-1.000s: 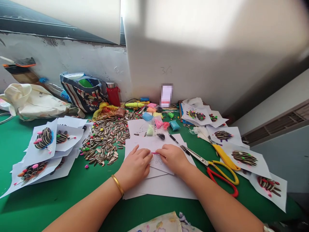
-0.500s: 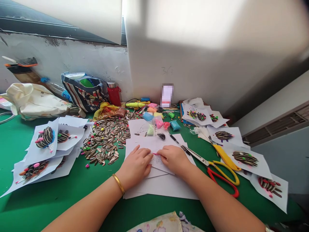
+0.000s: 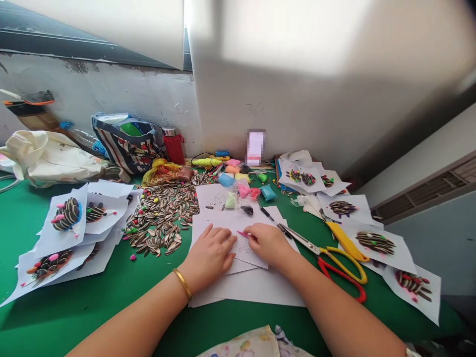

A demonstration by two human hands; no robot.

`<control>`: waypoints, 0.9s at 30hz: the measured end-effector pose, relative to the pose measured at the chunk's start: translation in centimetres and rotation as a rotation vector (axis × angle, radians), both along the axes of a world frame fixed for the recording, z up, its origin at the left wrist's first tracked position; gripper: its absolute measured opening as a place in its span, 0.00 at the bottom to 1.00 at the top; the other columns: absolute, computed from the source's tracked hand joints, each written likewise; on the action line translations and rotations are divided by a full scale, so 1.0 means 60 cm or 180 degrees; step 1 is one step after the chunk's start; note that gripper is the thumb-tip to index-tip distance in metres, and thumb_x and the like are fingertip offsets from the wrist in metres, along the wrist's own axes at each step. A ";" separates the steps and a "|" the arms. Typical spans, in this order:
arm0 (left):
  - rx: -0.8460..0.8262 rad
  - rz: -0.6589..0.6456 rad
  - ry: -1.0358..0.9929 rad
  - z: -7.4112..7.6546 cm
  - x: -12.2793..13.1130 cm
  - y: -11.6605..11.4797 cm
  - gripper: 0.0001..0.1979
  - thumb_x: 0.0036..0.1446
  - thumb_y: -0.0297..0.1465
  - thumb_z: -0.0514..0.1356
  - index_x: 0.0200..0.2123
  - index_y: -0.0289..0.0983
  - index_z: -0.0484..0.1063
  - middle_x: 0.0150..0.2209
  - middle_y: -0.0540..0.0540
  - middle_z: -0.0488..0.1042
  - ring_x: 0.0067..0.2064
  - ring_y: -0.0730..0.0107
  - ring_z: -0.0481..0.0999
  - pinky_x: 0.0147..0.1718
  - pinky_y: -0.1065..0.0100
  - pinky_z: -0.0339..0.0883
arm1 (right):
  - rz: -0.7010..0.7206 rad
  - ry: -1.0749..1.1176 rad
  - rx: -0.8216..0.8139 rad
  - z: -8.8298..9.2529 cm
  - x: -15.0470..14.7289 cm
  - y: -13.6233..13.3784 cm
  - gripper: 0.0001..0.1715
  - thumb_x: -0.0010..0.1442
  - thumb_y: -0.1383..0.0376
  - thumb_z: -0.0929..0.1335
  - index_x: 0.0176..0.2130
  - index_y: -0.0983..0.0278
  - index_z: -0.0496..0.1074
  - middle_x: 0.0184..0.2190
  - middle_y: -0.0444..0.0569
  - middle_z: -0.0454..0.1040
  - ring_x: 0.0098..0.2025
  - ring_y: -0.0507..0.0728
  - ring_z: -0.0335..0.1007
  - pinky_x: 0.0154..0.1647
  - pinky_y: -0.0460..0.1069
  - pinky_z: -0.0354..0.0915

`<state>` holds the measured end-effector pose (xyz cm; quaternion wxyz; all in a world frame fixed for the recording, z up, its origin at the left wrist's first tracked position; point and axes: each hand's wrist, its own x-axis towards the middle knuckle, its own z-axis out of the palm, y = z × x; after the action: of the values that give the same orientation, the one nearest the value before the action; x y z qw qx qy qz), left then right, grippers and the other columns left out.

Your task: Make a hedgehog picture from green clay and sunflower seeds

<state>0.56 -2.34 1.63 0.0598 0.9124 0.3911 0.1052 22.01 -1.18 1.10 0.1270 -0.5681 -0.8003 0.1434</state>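
Pinching a thin pink strip (image 3: 242,233) between thumb and fingers, the person's right hand (image 3: 267,243) is poised at the far edge of a small line drawing (image 3: 243,245) on stacked white paper (image 3: 260,289). The left hand (image 3: 212,250) lies loosely spread on the sheets, palm down and grasping nothing, its fingertips just beside the drawing's left side. All this is near the middle of a green counter (image 3: 152,317).

To the left spreads a heap of striped seeds (image 3: 159,225); to the right lie open scissors (image 3: 319,251), just beside the right forearm. Small colourful packets (image 3: 268,193) sit on the far side.

For good work here, a light pinch seems wise — the strip looks soft and could flatten. The left hand would do best pressing evenly, so the loose sheets don't slide — and the right forearm should keep clear of the scissors.
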 end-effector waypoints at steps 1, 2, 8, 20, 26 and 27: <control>-0.0006 0.0006 0.0000 -0.001 0.000 0.000 0.18 0.63 0.33 0.56 0.55 0.42 0.69 0.52 0.43 0.71 0.54 0.56 0.69 0.64 0.44 0.51 | -0.0002 0.0025 -0.0019 0.000 0.000 0.000 0.17 0.62 0.69 0.63 0.45 0.59 0.77 0.41 0.47 0.79 0.42 0.55 0.73 0.42 0.47 0.61; -0.0022 0.0017 -0.0009 -0.001 -0.001 0.001 0.18 0.63 0.34 0.56 0.55 0.42 0.69 0.52 0.43 0.71 0.54 0.56 0.69 0.63 0.43 0.51 | 0.0002 0.0054 -0.0034 -0.001 0.001 0.001 0.17 0.62 0.69 0.63 0.45 0.59 0.77 0.42 0.47 0.79 0.43 0.55 0.73 0.42 0.47 0.61; -0.0134 0.0035 -0.0107 -0.001 -0.003 0.005 0.17 0.63 0.33 0.55 0.55 0.42 0.68 0.53 0.43 0.71 0.54 0.56 0.69 0.63 0.44 0.52 | 0.0011 0.0112 -0.0122 -0.001 0.002 0.003 0.16 0.62 0.69 0.63 0.44 0.59 0.77 0.41 0.47 0.79 0.42 0.56 0.73 0.40 0.47 0.61; -0.0315 0.0129 -0.0560 -0.020 -0.010 0.014 0.25 0.57 0.35 0.64 0.56 0.40 0.63 0.56 0.42 0.70 0.57 0.56 0.69 0.66 0.46 0.50 | -0.0073 0.0201 0.0028 -0.006 0.006 0.004 0.09 0.62 0.69 0.63 0.38 0.61 0.73 0.34 0.46 0.76 0.34 0.54 0.69 0.34 0.47 0.57; -0.0391 0.0124 -0.0701 -0.022 -0.012 0.017 0.29 0.56 0.31 0.65 0.59 0.42 0.59 0.57 0.43 0.69 0.59 0.58 0.69 0.67 0.46 0.49 | 0.0280 0.0583 0.0381 -0.006 0.011 0.008 0.10 0.63 0.70 0.63 0.40 0.62 0.73 0.39 0.49 0.77 0.45 0.57 0.71 0.46 0.50 0.63; -0.0398 0.0131 -0.0711 -0.022 -0.012 0.017 0.30 0.56 0.31 0.65 0.60 0.42 0.58 0.58 0.43 0.69 0.59 0.58 0.69 0.67 0.46 0.49 | 0.0407 0.0648 0.0370 -0.007 0.013 0.008 0.11 0.63 0.70 0.63 0.42 0.62 0.73 0.42 0.50 0.78 0.49 0.57 0.71 0.50 0.51 0.63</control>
<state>-0.15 -1.29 0.33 0.1575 0.8812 0.4065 0.1827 22.76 -0.69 0.71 0.2308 -0.4902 -0.8249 0.1615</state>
